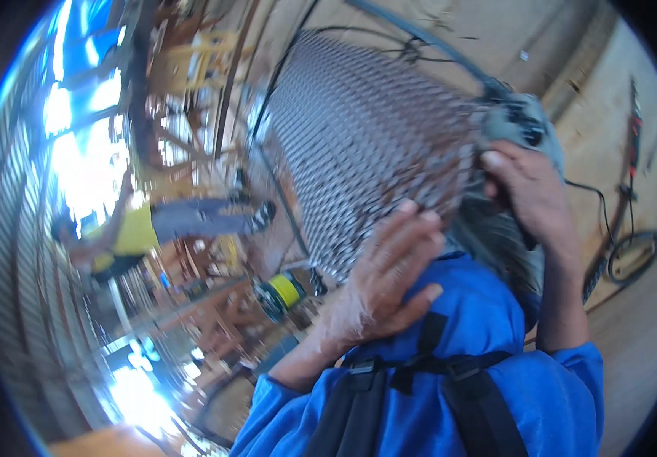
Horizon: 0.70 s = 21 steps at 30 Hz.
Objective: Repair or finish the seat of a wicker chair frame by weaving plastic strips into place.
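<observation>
A long sheet of expanded metal mesh [378,129] stretches away from me, its near edge at my hands. My left hand [393,278] lies with fingers extended on the near edge of the mesh. At the mesh's near right corner, my right hand [530,186] has its fingers curled in, thumb pointing at the edge. A dark, slim shape shows below that hand; whether the fingers grip it or the mesh edge cannot be made out. Just beyond the right hand sits a grey-green, shoe-like shape [507,122] with black parts on top.
A blue-grey metal bar [427,38] runs past the mesh's far right side. On the floor at right are a red tool with a long thin tip [634,141] and a looped black cable [637,255]. A yellow-and-dark round object [281,294] is left. Another person [134,228] stands beyond, among wooden furniture.
</observation>
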Available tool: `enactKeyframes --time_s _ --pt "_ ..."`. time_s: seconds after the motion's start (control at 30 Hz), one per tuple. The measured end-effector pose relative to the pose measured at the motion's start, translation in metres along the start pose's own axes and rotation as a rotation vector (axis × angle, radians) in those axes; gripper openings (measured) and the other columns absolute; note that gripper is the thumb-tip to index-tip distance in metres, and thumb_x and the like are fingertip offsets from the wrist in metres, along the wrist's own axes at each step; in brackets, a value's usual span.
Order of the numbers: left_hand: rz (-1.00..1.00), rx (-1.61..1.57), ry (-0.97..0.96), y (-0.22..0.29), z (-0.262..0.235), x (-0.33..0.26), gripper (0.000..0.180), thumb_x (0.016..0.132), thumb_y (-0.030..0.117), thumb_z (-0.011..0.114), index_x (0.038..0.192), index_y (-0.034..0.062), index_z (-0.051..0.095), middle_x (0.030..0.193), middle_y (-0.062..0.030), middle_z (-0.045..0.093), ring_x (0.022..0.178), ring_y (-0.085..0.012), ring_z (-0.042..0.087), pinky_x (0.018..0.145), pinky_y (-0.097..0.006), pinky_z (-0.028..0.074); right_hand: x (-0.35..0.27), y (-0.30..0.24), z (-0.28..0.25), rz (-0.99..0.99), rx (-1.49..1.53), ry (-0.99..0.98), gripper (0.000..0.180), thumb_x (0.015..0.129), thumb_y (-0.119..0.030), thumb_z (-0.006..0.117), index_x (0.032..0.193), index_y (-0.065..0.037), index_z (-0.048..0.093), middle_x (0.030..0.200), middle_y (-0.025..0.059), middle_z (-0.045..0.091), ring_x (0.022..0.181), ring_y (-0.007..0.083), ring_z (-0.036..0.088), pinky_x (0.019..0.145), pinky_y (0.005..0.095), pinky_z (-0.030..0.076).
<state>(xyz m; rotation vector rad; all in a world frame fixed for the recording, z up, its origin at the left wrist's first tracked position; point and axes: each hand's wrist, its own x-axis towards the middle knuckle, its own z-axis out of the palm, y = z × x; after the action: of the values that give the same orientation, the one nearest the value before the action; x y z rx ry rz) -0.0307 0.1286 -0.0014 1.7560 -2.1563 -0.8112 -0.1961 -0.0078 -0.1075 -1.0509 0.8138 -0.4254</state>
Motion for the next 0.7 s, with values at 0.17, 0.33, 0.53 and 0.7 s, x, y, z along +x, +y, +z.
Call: enactKeyframes --time_s 0.17,0.33,0.53,0.7 --pt "-0.089 -0.476 0.211 -0.003 -0.014 -0.088 0.027 0.076 0.002 0.062 0.102 -0.0008 0.06 0.11 -0.0161 0.06 0.108 -0.0351 0.055 0.091 -0.041 0.045 -0.004 -0.01 0.007 0.163 0.011 0.165 0.035 0.093 -0.04 0.048 0.078 -0.009 0.054 0.061 -0.0031 0.046 0.051 0.0058 0.04 0.047 0.0207 0.03" --pt "-0.609 -0.12 0.77 -0.045 0.01 -0.178 0.021 0.079 0.0 0.056 0.099 -0.0011 0.058 0.1 -0.0153 0.06 0.095 -0.0269 0.058 0.084 -0.034 0.046 -0.008 -0.017 0.029 0.059 -0.17 0.376 0.041 0.094 -0.044 0.046 0.073 -0.009 0.055 0.057 -0.0043 0.042 0.048 0.0054 0.037 0.045 0.0213 0.027" --pt "-1.063 -1.006 0.957 -0.093 0.04 -0.196 0.034 0.096 0.024 0.044 0.121 0.001 0.045 0.102 -0.0075 0.053 0.093 -0.0144 0.05 0.083 -0.028 0.042 -0.005 -0.019 0.042 0.116 -0.276 0.545 0.042 0.094 -0.047 0.045 0.079 -0.01 0.058 0.059 -0.0039 0.047 0.05 0.007 0.041 0.046 0.0218 0.03" --pt "-1.023 -0.973 0.914 -0.102 0.063 -0.19 0.045 0.092 0.024 0.052 0.124 -0.0043 0.04 0.113 -0.0127 0.046 0.101 -0.0177 0.047 0.09 -0.03 0.039 0.003 -0.015 0.021 0.135 -0.02 0.438 0.051 0.094 -0.04 0.047 0.125 0.0 0.047 0.12 0.0101 0.056 0.105 0.0182 0.056 0.092 0.0319 0.043"
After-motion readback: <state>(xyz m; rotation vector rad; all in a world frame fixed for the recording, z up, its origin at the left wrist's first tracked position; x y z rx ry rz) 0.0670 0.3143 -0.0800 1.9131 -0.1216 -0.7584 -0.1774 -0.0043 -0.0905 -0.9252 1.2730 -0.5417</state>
